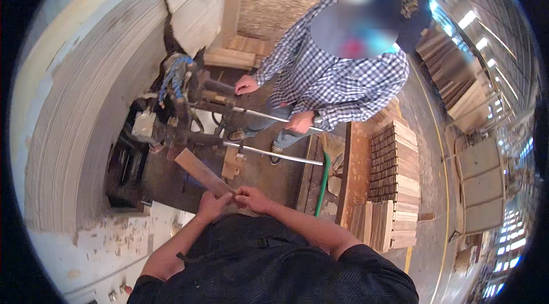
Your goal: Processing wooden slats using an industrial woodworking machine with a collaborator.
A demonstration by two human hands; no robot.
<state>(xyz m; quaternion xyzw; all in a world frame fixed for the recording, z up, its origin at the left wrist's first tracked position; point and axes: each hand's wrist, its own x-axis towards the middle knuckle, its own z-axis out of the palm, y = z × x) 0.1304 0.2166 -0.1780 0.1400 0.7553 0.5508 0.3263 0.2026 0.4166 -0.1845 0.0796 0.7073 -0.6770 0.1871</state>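
A short flat wooden board [201, 171] slants away from my body toward the machine on the far left. Its near end is between my two hands, close to my chest. The fingers of my left hand [214, 206] are closed around that end from the left. From the right, my right hand [253, 199] pinches the same end, its fingertips almost touching the left hand. Just past the board is a machine [180, 84] with blue hoses and two metal rails [274, 153] reaching to the right. A small wooden block [232, 164] sits beside the nearer rail.
Across the rails stands a co-worker [337, 75] in a checkered shirt, one hand by the machine, the other near the far rail. Stacked wood strips [394, 184] fill a rack at my right. A green bar [323, 184] stands before it. A large pale panel [91, 104] borders the left.
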